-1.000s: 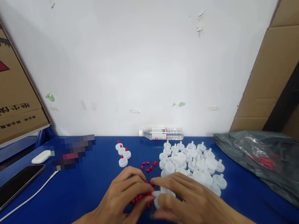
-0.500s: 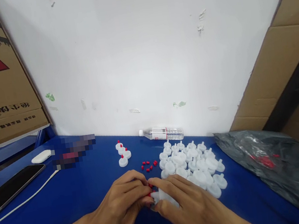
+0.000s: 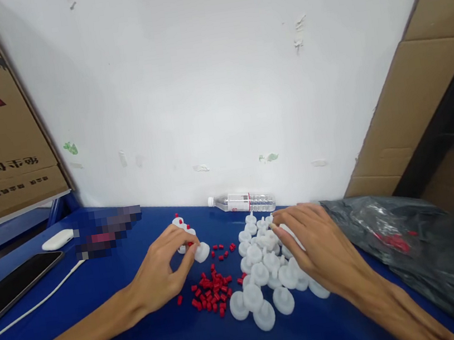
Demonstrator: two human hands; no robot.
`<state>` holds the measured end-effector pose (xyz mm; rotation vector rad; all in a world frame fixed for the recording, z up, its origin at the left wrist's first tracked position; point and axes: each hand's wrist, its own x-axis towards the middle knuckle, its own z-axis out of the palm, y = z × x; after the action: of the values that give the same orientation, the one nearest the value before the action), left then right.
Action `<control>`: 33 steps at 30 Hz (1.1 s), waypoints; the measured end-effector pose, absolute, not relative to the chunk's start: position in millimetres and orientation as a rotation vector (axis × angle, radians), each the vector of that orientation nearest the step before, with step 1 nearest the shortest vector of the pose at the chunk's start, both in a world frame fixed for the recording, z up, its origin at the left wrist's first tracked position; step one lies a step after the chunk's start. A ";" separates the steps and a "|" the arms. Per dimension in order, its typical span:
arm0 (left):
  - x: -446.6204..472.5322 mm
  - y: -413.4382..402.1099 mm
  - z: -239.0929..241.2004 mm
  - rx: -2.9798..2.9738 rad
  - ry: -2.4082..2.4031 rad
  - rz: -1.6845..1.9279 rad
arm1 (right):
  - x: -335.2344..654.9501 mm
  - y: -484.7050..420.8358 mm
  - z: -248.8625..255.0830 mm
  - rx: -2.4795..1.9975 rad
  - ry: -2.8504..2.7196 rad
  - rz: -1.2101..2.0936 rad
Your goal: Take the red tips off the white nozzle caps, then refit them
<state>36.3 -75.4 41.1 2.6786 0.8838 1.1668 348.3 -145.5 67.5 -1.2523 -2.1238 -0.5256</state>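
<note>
My left hand (image 3: 162, 269) pinches a white plastic disc part (image 3: 202, 252) and holds it by the small group of white parts with red caps (image 3: 180, 225) on the blue table (image 3: 117, 320). My right hand (image 3: 317, 242) lies with its fingers spread over the heap of white disc parts (image 3: 264, 269), its fingertips touching the far ones. A pile of small red caps (image 3: 211, 293) sits between my hands, with a few more red caps (image 3: 222, 251) scattered behind it.
A clear water bottle (image 3: 242, 202) lies against the white wall. A black plastic bag (image 3: 415, 247) holding red bits covers the table's right side. At the left are a dark tablet (image 3: 11, 287), a white cable (image 3: 38, 302) and a white case (image 3: 57, 239). Cardboard boxes stand at both sides.
Both hands have left the spot near the front where they met. My left hand carried a white part back and left; my right hand moved back onto the heap. The red pile now shows.
</note>
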 end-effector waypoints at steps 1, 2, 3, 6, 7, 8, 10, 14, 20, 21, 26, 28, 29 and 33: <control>35.2 -71.9 40.8 2.719 0.936 1.106 | 352.5 -142.5 65.3 -1.317 -2.124 -0.501; 34.4 -69.0 40.3 2.759 0.991 1.036 | 356.0 -139.8 62.7 -1.374 -2.127 -0.470; 33.9 -66.6 39.4 2.799 1.038 0.961 | 358.9 -137.6 60.0 -1.420 -2.134 -0.435; 32.7 -61.0 35.3 2.880 1.090 0.790 | 365.0 -133.0 52.1 -1.505 -2.155 -0.338; 32.3 -59.5 33.8 2.891 1.089 0.764 | 366.5 -132.0 49.9 -1.520 -2.160 -0.312; 31.8 -58.2 32.4 2.897 1.084 0.749 | 367.9 -131.2 48.2 -1.530 -2.165 -0.289; 30.8 -56.5 30.4 2.903 1.081 0.739 | 369.7 -130.3 46.3 -1.537 -2.179 -0.252; 30.4 -57.2 29.2 2.934 1.064 0.795 | 368.7 -132.3 48.1 -1.532 -2.227 -0.168; 33.7 -62.2 28.2 2.946 0.897 0.879 | 362.5 -138.6 52.1 -1.517 -2.286 -0.076; 34.0 -62.4 28.0 2.949 0.874 0.848 | 362.5 -138.3 52.0 -1.511 -2.290 -0.087; 33.9 -61.9 24.6 2.945 0.828 0.732 | 365.9 -135.1 54.6 -1.453 -2.196 -0.236; 33.6 -61.2 22.8 2.942 0.829 0.734 | 366.0 -135.6 57.9 -1.427 -2.113 -0.326; 33.4 -60.7 22.0 2.944 0.830 0.733 | 365.5 -136.3 59.6 -1.414 -2.072 -0.375; 32.4 -56.6 20.0 2.965 0.815 0.719 | 361.2 -140.3 62.6 -1.377 -1.975 -0.497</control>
<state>32.4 -56.6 20.0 2.9652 0.8152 0.7189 361.2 -140.3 62.6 -1.3774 -1.9752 -0.4968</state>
